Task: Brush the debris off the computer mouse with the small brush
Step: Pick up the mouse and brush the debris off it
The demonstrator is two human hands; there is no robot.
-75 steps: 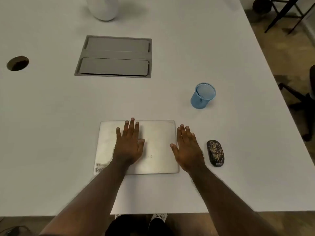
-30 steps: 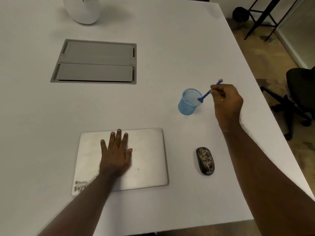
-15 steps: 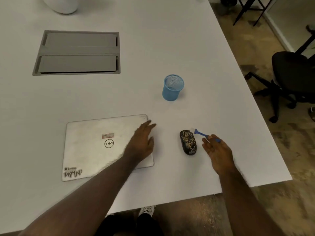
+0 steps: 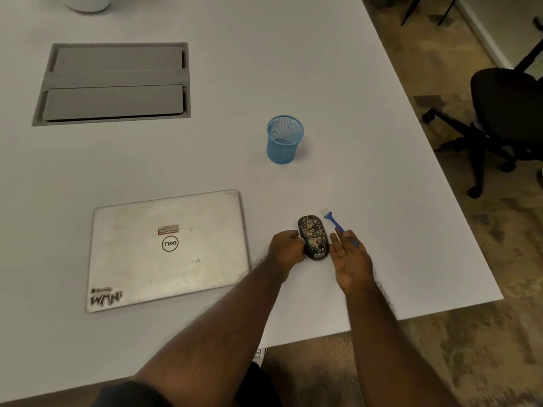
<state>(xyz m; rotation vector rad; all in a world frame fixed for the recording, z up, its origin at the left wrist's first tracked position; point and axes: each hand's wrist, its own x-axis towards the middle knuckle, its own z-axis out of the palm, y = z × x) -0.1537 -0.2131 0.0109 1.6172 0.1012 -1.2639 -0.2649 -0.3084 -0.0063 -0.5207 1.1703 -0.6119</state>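
Note:
A black computer mouse (image 4: 313,236) speckled with pale debris lies on the white table (image 4: 367,148), right of a closed laptop. My left hand (image 4: 286,250) is curled against the mouse's left side, fingers touching it. My right hand (image 4: 349,259) is just right of the mouse, palm turned up, with the blue handle of the small brush (image 4: 333,220) held behind its fingers. The brush's pale bristles point away from me, just past the mouse's far right corner, above the table.
A closed silver laptop (image 4: 167,248) lies to the left. A blue mesh cup (image 4: 284,139) stands behind the mouse. A grey cable hatch (image 4: 113,83) is set into the table at far left. The table's right edge is near; a black office chair (image 4: 505,113) stands beyond it.
My left hand left the laptop and closed against the mouse's left side. My right hand, which took the brush from the blue cup, has drawn in closer beside the mouse.

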